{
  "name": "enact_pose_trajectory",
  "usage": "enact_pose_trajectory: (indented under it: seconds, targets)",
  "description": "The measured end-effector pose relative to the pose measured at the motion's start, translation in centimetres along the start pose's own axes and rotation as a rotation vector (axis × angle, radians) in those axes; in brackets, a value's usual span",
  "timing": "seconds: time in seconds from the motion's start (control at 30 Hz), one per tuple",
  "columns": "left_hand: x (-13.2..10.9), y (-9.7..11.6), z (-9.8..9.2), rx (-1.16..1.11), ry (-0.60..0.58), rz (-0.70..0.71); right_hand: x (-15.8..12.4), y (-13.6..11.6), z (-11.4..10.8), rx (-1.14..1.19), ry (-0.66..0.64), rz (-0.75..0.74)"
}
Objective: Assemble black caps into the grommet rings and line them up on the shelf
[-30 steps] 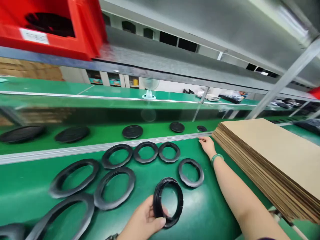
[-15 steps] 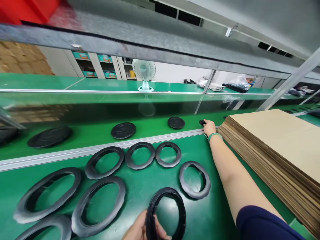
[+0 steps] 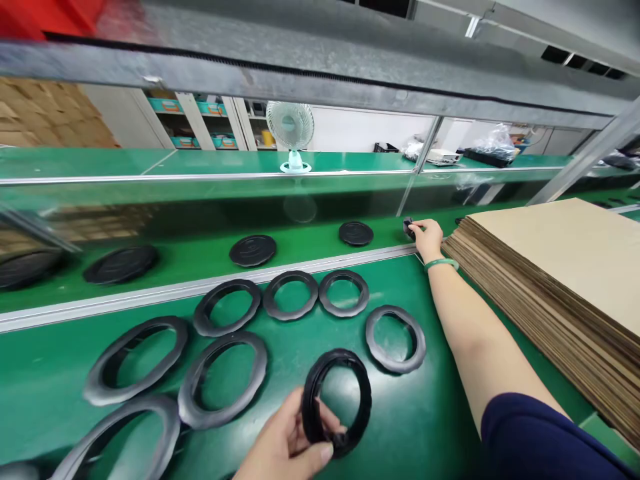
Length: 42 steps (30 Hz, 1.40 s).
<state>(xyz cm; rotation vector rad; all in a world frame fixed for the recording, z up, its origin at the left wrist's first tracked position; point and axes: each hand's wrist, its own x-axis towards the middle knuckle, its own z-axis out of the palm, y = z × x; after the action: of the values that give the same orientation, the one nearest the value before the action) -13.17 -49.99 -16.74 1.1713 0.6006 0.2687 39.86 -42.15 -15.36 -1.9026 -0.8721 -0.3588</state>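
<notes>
At the bottom centre, my left hand (image 3: 295,433) is closed round the lower left side of a glossy black ring (image 3: 363,400), tilted above the green table. My right hand (image 3: 427,239), with a green bangle on its wrist, reaches far forward over the green strip behind the metal rail. Its fingertips pinch a small dark part (image 3: 409,229). Left of it a black disc (image 3: 356,233) lies flat on the strip. Several dark grey rings lie on the table, the nearest to my left hand being one grey ring (image 3: 420,343) at its right.
A tall stack of brown cardboard sheets (image 3: 560,233) stands at the right. A metal rail (image 3: 200,288) divides table and strip. More black discs (image 3: 253,251) lie along the strip. A metal shelf (image 3: 300,77) hangs overhead; a small fan (image 3: 291,127) stands behind.
The view has shifted a little. My left hand has lifted the black ring, and more of the hand shows. The small part in my right hand is raised and now tilted upright.
</notes>
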Motion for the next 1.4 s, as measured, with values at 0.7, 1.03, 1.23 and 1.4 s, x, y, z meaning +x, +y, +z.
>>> enact_pose_trajectory:
  seconds: [0.7, 1.03, 1.23, 1.4]
  targets:
    - [1.2, 2.2, -1.6, 0.325, 0.264, 0.163, -28.0, -21.6, -7.0, 0.324, -0.372, -0.717]
    - [1.2, 2.3, -0.9, 0.236, 0.348, 0.116, -27.2, -21.2, -7.2, 0.272, -0.465, -0.965]
    - [1.2, 2.7, -0.7, 0.251, 0.368, 0.061, -26.9, -21.3, -7.1, 0.27, -0.466, -0.989]
    - [1.3, 2.5, -0.9, 0.293, 0.374, 0.061, -27.1, -21.2, -7.1, 0.247, -0.492, -0.985]
